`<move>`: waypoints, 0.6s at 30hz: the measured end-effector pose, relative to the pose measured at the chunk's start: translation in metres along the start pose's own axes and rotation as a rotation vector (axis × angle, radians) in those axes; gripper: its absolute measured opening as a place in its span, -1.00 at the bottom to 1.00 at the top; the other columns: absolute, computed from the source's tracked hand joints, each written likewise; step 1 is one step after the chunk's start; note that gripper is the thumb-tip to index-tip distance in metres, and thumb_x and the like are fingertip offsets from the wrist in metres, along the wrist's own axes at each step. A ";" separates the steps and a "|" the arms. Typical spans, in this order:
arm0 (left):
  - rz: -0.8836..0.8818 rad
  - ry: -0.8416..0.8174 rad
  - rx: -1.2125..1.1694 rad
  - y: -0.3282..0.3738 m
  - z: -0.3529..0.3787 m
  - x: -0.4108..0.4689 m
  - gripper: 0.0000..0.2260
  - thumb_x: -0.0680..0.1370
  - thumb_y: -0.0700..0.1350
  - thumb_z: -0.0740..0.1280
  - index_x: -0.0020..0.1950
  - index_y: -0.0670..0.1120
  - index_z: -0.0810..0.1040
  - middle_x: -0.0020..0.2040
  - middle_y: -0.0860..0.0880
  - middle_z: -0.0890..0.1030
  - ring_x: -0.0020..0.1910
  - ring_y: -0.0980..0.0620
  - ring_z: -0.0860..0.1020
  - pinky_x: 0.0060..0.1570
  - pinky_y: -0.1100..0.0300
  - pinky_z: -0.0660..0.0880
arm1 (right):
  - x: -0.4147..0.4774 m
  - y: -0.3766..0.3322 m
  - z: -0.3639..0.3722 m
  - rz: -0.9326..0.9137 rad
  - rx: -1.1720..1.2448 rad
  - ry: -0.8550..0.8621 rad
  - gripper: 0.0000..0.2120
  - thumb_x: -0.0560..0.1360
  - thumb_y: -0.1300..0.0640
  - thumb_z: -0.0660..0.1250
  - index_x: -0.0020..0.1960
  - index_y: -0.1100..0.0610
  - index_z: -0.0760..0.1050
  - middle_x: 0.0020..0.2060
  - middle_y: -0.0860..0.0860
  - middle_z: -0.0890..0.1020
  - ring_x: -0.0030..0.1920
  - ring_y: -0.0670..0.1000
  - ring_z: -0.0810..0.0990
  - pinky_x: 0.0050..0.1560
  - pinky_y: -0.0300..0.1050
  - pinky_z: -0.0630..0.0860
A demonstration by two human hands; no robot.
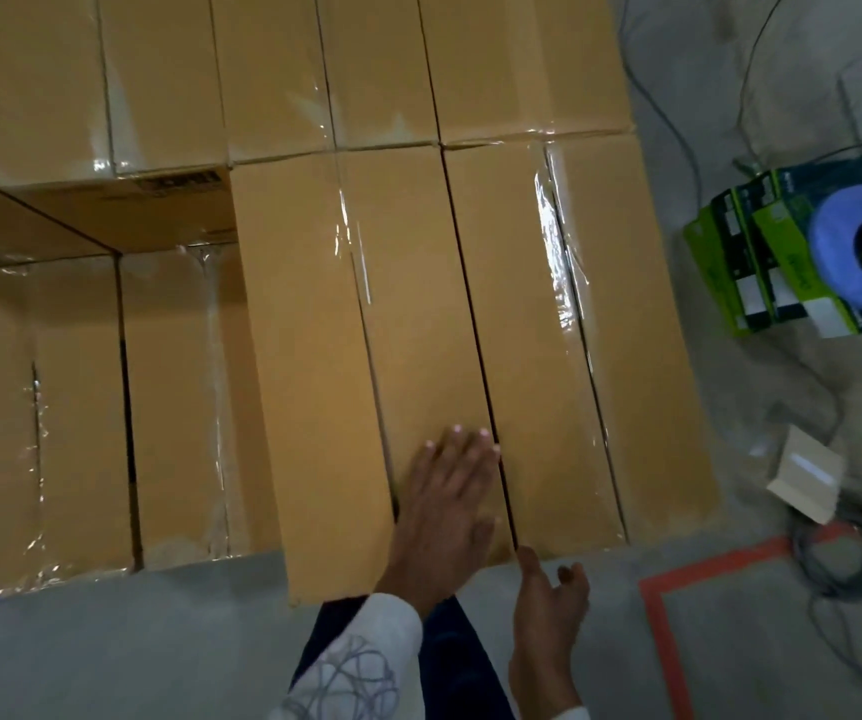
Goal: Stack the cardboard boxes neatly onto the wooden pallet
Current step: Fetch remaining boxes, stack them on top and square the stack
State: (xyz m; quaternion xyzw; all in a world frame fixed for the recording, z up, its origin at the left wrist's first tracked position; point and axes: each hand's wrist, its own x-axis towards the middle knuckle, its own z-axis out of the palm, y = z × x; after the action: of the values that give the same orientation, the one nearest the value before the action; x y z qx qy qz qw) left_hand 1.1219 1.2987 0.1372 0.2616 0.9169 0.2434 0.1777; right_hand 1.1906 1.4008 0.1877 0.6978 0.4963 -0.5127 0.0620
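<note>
Plainly, our left hand [449,491] lay flat, fingers straight, on the cardboard box [314,381], whose long axis ran away from us and whose near end jutted toward us past the neighbouring box [512,356]. Our right hand [548,610] hung open just at that near end, the better placed to push. We could not see the wooden pallet beneath the stack, nor tell whether it touched cardboard.
</note>
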 end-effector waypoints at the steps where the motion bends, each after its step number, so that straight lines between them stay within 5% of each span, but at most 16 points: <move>1: 0.015 -0.063 0.046 0.006 0.011 -0.001 -0.30 0.58 0.18 0.31 0.65 -0.05 0.22 0.68 -0.01 0.11 0.68 -0.07 -0.05 0.57 -0.20 0.05 | 0.003 -0.002 -0.003 0.001 0.014 -0.013 -0.38 0.60 0.05 0.42 0.58 0.14 0.29 0.50 0.10 0.40 0.43 0.16 0.42 0.47 0.13 0.37; 5: -0.009 -0.154 0.152 0.016 0.029 -0.001 -0.14 0.45 0.29 0.37 0.65 -0.07 0.24 0.68 -0.04 0.12 0.67 -0.13 0.00 0.57 -0.24 -0.01 | 0.013 -0.012 -0.010 0.048 0.058 -0.045 -0.50 0.54 0.07 0.45 0.44 0.17 0.49 0.29 0.10 0.60 0.25 0.14 0.56 0.27 0.05 0.49; 10: -0.030 -0.124 0.206 0.028 0.034 0.000 -0.08 0.39 0.31 0.43 0.62 -0.12 0.30 0.65 -0.12 0.21 0.65 -0.22 0.05 0.53 -0.34 0.04 | 0.027 -0.001 -0.008 0.065 0.055 -0.090 -0.18 0.13 -0.17 0.48 0.34 0.15 0.57 0.14 0.09 0.69 0.13 0.16 0.65 0.24 0.22 0.59; 18: -0.005 -0.053 0.214 0.023 0.040 -0.003 -0.02 0.39 0.42 0.30 0.61 -0.20 0.29 0.64 -0.14 0.22 0.65 -0.23 0.09 0.52 -0.35 0.06 | 0.018 -0.013 -0.012 0.075 -0.009 -0.124 -0.48 0.35 -0.05 0.50 0.24 0.18 0.61 0.13 0.13 0.69 0.12 0.18 0.64 0.26 0.18 0.57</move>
State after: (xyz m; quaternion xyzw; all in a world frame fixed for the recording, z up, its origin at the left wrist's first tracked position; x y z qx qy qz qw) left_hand 1.1511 1.3282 0.1172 0.2830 0.9333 0.1366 0.1738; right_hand 1.1879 1.4257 0.1850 0.6823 0.4675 -0.5501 0.1151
